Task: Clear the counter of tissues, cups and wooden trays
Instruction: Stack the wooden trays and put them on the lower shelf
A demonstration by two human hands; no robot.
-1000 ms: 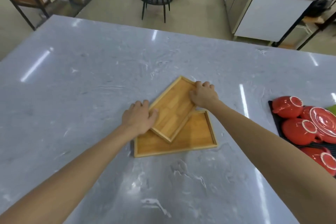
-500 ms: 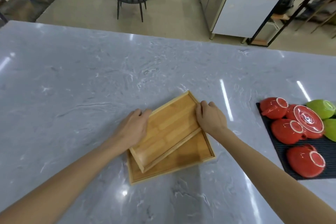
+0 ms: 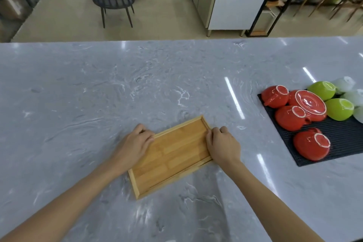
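With my left hand (image 3: 135, 144) and right hand (image 3: 223, 146) I grasped the short ends of the stacked wooden trays (image 3: 170, 156) lying on the grey counter (image 3: 98, 94), the lower tray almost hidden; no legible writing appeared.

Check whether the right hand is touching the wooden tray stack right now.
Touching. The head view shows the right hand with its fingers curled over the right end rim of the wooden tray stack, no gap visible. The left hand presses the opposite end.
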